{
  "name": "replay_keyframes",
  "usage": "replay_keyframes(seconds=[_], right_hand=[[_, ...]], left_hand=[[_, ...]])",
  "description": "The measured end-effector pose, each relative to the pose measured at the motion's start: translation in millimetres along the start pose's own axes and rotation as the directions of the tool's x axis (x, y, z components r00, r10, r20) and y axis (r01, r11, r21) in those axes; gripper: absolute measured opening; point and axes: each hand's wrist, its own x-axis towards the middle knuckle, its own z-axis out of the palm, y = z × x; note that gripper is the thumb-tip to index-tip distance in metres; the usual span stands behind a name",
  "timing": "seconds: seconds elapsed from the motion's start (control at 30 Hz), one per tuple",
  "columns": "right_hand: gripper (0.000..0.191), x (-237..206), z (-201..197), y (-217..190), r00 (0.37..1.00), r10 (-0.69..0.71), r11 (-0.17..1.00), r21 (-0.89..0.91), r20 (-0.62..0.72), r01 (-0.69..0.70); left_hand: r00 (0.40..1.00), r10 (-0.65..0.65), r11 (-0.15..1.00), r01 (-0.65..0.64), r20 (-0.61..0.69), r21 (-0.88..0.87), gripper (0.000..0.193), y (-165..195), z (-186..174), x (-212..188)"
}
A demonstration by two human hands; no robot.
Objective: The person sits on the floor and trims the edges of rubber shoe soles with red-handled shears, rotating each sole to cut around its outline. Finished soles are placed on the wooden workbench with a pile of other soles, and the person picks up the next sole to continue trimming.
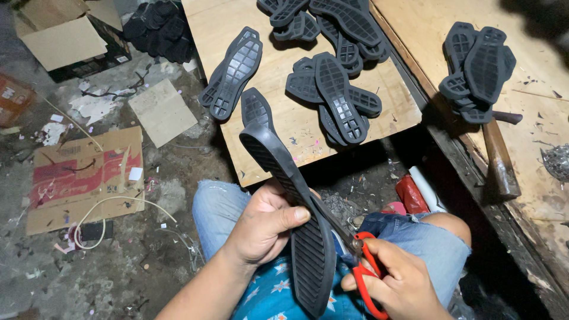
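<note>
A wide wooden counter fills the far right, and a lighter plywood board lies left of it, strewn with loose black rubber shoe soles — tread up, in overlapping heaps. Flattened cardboard and scraps litter the floor on the left. On the counter a further stack of soles sits just beside a wooden-handled hammer. In the near centre, above denim-clad knees, the left hand grips a long black sole that runs from near to far, its far end tilted up; the fingers wrap behind it and the thumb presses on its ribbed face. The right hand holds red-handled scissors — fingers closed through the loops, blades meeting the sole's right edge.
</note>
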Motion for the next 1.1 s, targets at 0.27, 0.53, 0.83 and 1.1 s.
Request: replay_keyframes(seconds=[0.27, 0.53, 0.83, 1.1], right_hand=[[0.058, 0.9, 12.9, 25.2, 0.957, 0.171, 0.804, 0.528, 0.236, -0.274], [0.067, 0.1, 1.5, 24.1, 0.925, -0.016, 0.880, 0.444, 0.379, -0.167], [0.078, -1.5, 4.2, 20.4, 0.923, 0.041, 0.795, 0.547, 0.382, -0.262], [0.068, -2.3, 3.6, 26.2, 0.944, 0.013, 0.848, 0.496, 0.330, -0.185]], left_hand=[[0.997, 0.079, 0.997, -0.079, -0.002, -0.026, 0.043, 2.4, 15.5, 1.9], [0.994, 0.107, 0.991, -0.107, -0.004, -0.079, 0.034, -0.3, 10.3, 5.2], [0.994, 0.103, 0.994, -0.104, -0.035, -0.020, 0.026, -4.9, 7.2, 4.3], [0.986, 0.154, 0.979, -0.144, -0.059, 0.141, 0.025, -3.8, 4.1, 4.8]])
